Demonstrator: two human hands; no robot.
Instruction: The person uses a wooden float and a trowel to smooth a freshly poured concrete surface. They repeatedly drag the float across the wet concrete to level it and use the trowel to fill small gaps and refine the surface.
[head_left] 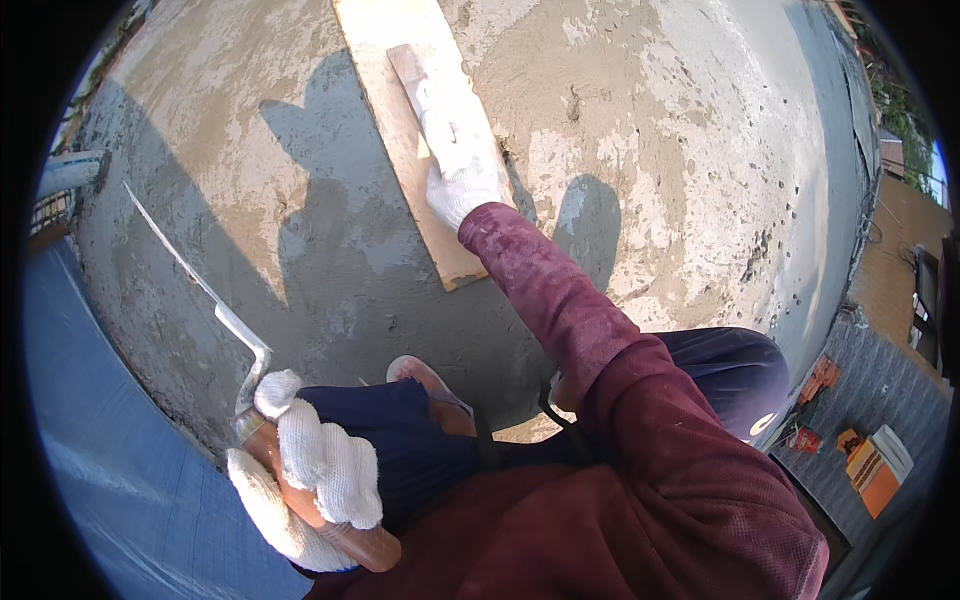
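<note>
My right hand (465,190), in a white knit glove, reaches forward. Its fingers are closed around the handle of a long wooden float (445,85), whose flat board rests on a grey, patchy cement surface (690,150). At the lower left, my left hand (325,475) wears the same kind of glove and is wrapped around the brown handle of a trowel (240,325). The trowel's thin metal blade appears nearly edge-on, pointing to the far left, and I cannot tell whether it touches the cement.
A blue sheet (110,390) borders the cement on the left, below a pale pipe end (75,172). My sandalled foot (430,380) is on the near cement. Orange-brown pieces (820,380) and an orange package (872,480) lie at the lower right beyond the edge.
</note>
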